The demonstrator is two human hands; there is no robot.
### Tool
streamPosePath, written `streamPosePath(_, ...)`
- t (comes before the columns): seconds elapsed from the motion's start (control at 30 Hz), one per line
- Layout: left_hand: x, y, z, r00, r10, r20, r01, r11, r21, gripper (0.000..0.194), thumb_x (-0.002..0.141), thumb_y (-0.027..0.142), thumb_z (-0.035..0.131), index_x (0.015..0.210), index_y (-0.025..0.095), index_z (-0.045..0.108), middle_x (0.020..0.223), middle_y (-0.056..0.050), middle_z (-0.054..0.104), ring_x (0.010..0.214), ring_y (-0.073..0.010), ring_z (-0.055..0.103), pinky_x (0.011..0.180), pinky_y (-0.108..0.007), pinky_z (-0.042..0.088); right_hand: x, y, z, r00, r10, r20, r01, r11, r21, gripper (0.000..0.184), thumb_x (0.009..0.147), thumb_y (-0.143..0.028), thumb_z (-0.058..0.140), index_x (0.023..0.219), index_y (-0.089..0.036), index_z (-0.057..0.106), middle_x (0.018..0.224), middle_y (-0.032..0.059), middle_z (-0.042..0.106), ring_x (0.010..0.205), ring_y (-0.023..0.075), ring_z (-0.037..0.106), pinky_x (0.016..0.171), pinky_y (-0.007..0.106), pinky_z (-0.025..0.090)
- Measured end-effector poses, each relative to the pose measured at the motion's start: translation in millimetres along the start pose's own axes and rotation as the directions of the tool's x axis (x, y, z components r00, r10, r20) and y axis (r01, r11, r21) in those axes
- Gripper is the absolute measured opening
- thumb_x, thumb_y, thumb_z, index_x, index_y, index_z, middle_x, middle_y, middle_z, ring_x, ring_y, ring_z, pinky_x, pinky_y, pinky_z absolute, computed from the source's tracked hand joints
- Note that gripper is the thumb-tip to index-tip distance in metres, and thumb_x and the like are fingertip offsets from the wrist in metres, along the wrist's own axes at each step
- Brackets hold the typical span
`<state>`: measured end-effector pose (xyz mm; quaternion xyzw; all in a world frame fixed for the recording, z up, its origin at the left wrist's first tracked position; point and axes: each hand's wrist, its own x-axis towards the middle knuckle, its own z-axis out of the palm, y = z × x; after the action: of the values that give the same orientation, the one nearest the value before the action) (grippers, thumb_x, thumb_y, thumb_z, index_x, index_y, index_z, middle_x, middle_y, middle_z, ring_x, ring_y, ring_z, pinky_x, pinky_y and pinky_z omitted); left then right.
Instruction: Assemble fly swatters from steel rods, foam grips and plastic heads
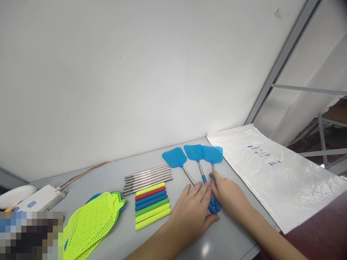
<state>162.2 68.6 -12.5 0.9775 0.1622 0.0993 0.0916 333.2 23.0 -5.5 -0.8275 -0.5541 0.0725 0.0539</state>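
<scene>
I see the left hand (193,211) over the blue handles (217,205) and the right hand (229,193) at the rightmost metal shaft (213,167); from this remote view I cannot tell whether either is grasping. Three blue swatters (175,157) lie on the grey table (230,233), beside a white package (292,184)

Both forearms are bare and angle in from the near side, converging. The left forearm (159,240) slants toward the far right, its hand (191,211) back up, fingers close together and slightly bent, thumb spread to the right on the near side. The right forearm (267,231) slants toward the far left; the right hand (230,193) curls inward just beside the left fingertips.
</scene>
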Motion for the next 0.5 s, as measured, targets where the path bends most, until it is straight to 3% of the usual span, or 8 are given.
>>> streamPosePath(0.2, 1.4, -1.0, -0.1, 1.0, 0.001, -0.026, -0.002, 0.999, -0.035, 0.065, 0.096, 0.059, 0.035, 0.146, 0.018, 0.035, 0.151, -0.007, 0.038, 0.139, -0.0272, 0.035, 0.112, -0.05, 0.031, -7.8, 1.4, -0.5, 0.999, -0.04, -0.011, 0.04, 0.999, 0.017, 0.034, 0.099, -0.026, 0.03, 0.125, -0.021, 0.05, 0.08, 0.0075, 0.072, 0.073, 0.024, 0.069, 0.058, 0.029, 0.033)
streamPosePath(0.5, 1.6, -0.9, -1.2, 0.999, 0.001, -0.034, -0.004, 0.998, -0.068, 0.063, 0.096, 0.057, 0.037, 0.145, 0.018, 0.035, 0.151, -0.008, 0.04, 0.14, -0.0279, 0.034, 0.112, -0.051, 0.03, -10.3, -2.7, -2.1, 0.999, 0.014, -0.048, -0.011, 0.999, 0.051, 0.029, 0.099, -0.026, 0.031, 0.118, -0.022, 0.053, 0.075, 0.0041, 0.071, 0.071, 0.0207, 0.068, 0.056, 0.028, 0.028)
